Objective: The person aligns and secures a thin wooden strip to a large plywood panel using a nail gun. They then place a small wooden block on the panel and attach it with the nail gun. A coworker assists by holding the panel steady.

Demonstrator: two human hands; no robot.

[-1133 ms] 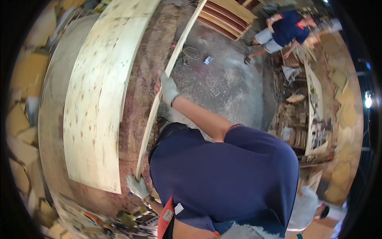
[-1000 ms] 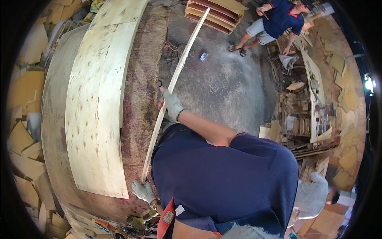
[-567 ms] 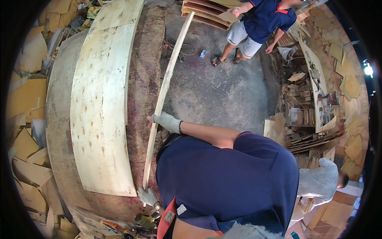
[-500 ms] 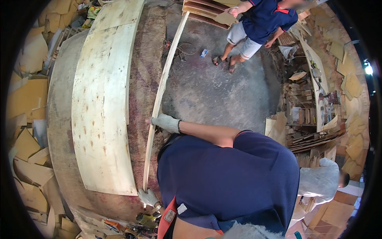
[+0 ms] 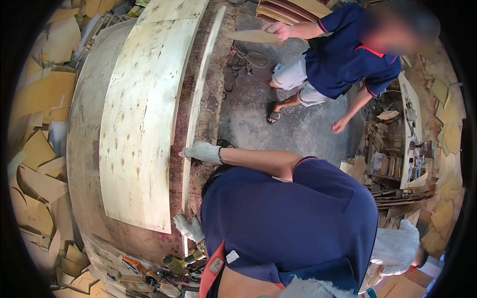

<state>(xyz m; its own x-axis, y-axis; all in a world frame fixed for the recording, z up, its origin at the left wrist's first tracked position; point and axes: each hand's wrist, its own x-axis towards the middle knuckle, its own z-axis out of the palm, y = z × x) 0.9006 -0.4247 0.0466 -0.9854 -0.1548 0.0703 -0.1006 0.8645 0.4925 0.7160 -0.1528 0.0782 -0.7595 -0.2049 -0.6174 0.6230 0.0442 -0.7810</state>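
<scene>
My right hand [image 5: 203,153], in a pale knit glove, is closed around a long narrow wooden strip [image 5: 198,89] near its middle. Lower in the picture my left hand [image 5: 189,228], also gloved, lies closed across the strip close to its near end; part of its grip is hidden. The strip runs lengthwise over a stained brown workbench [image 5: 191,99]. Left of the strip lies a large pale plywood sheet [image 5: 136,124]. By my left wrist sits a yellow-green power tool [image 5: 181,263].
A co-worker [image 5: 338,54] stands across, one hand out with a thin flat wood piece [image 5: 256,37]. Another person [image 5: 395,248] bends at lower right. Cables [image 5: 251,59] lie on the floor. Stacked boards [image 5: 293,10], wood scraps [image 5: 39,149] and loaded shelves [image 5: 392,164] surround the area.
The strip's far end has swung left, from beyond the bench edge to over the bench, nearer the plywood. The co-worker has come closer, with the thin wood piece held out toward the strip.
</scene>
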